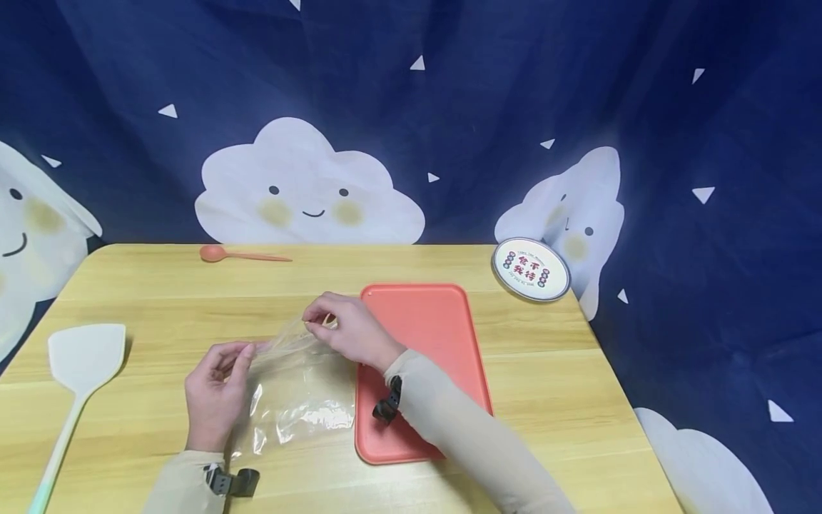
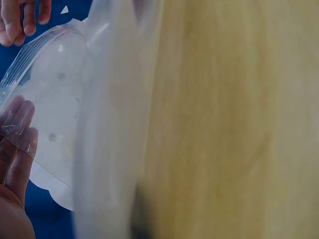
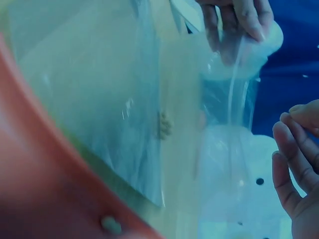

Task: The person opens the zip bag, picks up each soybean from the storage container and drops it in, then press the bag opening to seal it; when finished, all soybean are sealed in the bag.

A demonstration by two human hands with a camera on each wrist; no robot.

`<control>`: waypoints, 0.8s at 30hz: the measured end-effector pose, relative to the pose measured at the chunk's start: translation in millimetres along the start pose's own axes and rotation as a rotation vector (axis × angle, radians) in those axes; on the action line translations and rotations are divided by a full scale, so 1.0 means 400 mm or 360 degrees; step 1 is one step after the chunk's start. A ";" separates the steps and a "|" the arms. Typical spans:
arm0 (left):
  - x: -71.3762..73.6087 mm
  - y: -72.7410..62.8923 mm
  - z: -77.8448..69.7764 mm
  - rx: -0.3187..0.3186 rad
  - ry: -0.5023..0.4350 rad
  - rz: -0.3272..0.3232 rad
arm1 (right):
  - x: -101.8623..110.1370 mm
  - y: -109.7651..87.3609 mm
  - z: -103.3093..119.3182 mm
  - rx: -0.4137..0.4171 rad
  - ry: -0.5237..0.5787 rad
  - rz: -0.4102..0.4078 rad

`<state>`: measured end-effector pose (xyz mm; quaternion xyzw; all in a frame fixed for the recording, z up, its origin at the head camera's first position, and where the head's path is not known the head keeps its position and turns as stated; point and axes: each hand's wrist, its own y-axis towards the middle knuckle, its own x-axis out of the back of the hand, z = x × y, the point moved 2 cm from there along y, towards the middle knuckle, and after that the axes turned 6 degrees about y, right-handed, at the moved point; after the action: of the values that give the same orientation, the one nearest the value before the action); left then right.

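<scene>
A clear plastic zip bag spreads over the table between the two hands, its mouth lifted and its lower part beside the red tray. My left hand pinches the left end of the mouth between thumb and fingers; in the left wrist view the film overlaps its fingertips. Reaching across the tray, my right hand has thumb and forefinger together at the upper edge of the mouth. In the right wrist view, the bag's ribbed strip runs between the hands. Nothing shows inside the bag.
A white spatula with a pale green handle end lies at the table's left side. Along the back edge is a red spoon. An oval plate with red characters sits at the back right corner. A blue cloud-patterned curtain hangs behind.
</scene>
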<state>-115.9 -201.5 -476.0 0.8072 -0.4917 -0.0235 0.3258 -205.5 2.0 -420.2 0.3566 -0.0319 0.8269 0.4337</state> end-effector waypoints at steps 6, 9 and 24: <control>0.001 0.000 0.001 -0.0012 0.0028 0.0013 | -0.036 0.016 -0.009 -0.0072 0.0009 0.0071; 0.001 0.003 0.003 -0.0011 0.0028 0.0009 | -0.035 0.015 -0.016 -0.0102 0.0038 0.0112; 0.009 0.002 0.001 0.0001 0.0058 -0.0024 | 0.125 -0.066 -0.032 -0.0112 -0.0067 0.0120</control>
<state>-114.7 -205.0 -474.8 0.8113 -0.4796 -0.0111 0.3342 -211.8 57.7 -405.8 0.3570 -0.0837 0.8333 0.4137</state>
